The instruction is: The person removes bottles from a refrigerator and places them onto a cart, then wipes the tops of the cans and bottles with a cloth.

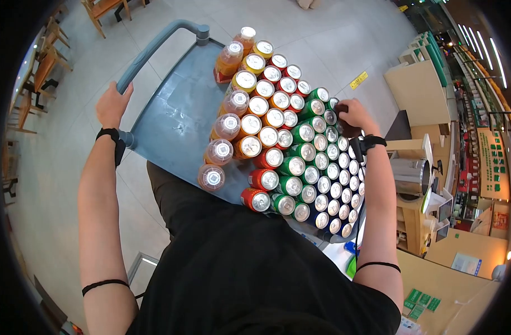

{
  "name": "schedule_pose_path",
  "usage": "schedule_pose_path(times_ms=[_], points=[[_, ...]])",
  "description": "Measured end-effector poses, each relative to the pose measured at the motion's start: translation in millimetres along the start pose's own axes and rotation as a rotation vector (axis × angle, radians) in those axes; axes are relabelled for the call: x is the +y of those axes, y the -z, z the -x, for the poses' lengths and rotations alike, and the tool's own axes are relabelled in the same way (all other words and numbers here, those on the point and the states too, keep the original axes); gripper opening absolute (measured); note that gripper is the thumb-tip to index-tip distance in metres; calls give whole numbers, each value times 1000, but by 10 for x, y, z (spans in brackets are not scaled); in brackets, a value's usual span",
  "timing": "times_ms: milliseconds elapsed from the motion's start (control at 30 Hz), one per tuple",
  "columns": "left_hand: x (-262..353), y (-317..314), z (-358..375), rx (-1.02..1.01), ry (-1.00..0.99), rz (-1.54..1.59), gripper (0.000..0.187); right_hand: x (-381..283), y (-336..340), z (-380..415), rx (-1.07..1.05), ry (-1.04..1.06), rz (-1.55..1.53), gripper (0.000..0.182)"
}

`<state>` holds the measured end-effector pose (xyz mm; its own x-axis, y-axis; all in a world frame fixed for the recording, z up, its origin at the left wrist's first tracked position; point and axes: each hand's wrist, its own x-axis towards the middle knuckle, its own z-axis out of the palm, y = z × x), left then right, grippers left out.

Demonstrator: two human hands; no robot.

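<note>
My left hand (113, 105) is closed round the grey handle (157, 46) of a cart. On the cart's grey top (180, 106) stand many drinks packed close together. Orange bottles (227, 126) are nearest the bare part, followed by orange cans (251, 124), red cans (264, 180), green cans (293, 166) and dark blue cans (322, 202). At the far right side of the cans, my right hand (356, 116) has its fingers curled round something dark brown whose shape is partly hidden. Green cans are right beside it.
Wooden chairs (103, 12) stand on the tiled floor at the upper left, with more along the left edge. To the right are a counter with a large metal pot (407, 176), pale panels (417, 92) and lit shelves. A yellow floor sticker (358, 80) lies beyond the cart.
</note>
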<state>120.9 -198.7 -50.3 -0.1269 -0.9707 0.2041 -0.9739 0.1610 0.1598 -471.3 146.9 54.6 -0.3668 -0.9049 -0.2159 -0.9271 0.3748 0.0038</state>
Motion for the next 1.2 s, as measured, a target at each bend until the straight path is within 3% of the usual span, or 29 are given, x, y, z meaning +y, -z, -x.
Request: schedule_pose_path(times_ms=[33, 133, 200, 267, 333, 400, 433, 467, 533, 567, 600, 667, 733, 800, 867, 933, 1000, 1133, 1200], points=[[-15, -5, -2, -2, 6, -2, 58, 9, 118, -41, -168, 63, -37, 41], [24, -22, -11, 2, 15, 28, 58, 96, 170, -84, -167, -21, -217, 40], [13, -11, -10, -9, 21, -14, 58, -10, 128, -67, -56, -22, -177, 40], [9, 7, 7, 1, 13, -9, 59, -110, -31, -66, 198, -34, -115, 41], [9, 6, 8, 11, 5, -2, 59, -93, -67, -81, 116, -60, -146, 42], [-4, -26, 3, 26, 4, -11, 58, 22, -17, -142, -44, 141, -64, 39], [-14, -37, 3, 24, 3, -9, 58, -40, 143, -149, -219, 151, -145, 40], [-20, -55, -8, 23, 1, -12, 58, -23, 168, -146, -219, 147, -144, 40], [5, -50, -11, 24, 0, -12, 57, 14, 210, -154, -192, 86, -329, 41], [30, -13, 5, 20, 7, -20, 57, 10, 174, -165, -29, 114, -303, 41], [22, 13, 16, 15, 14, -31, 57, -9, 106, -146, -30, 119, -304, 41], [-4, -3, 11, 13, 11, -26, 57, -185, -19, -15, 188, -2, -84, 39], [6, -15, 5, 11, 9, -15, 57, -163, -59, -43, 168, -47, -92, 38], [4, -6, 10, 18, 13, -19, 57, -42, 50, -106, -112, 107, -204, 38], [-25, -40, -9, 20, 12, -14, 57, 38, 52, -212, -119, 114, -263, 41], [-2, -62, -23, 19, 1, -5, 57, 55, -2, -294, 177, 47, -416, 43], [-10, -32, -11, 5, -1, -7, 57, -165, -38, -301, 290, -3, -247, 44], [5, 8, 9, -7, 21, -20, 57, -280, -91, -377, 237, 49, -114, 43], [1, -2, 19, 12, 16, 16, 57, -179, 6, -409, -17, 121, -131, 39]])
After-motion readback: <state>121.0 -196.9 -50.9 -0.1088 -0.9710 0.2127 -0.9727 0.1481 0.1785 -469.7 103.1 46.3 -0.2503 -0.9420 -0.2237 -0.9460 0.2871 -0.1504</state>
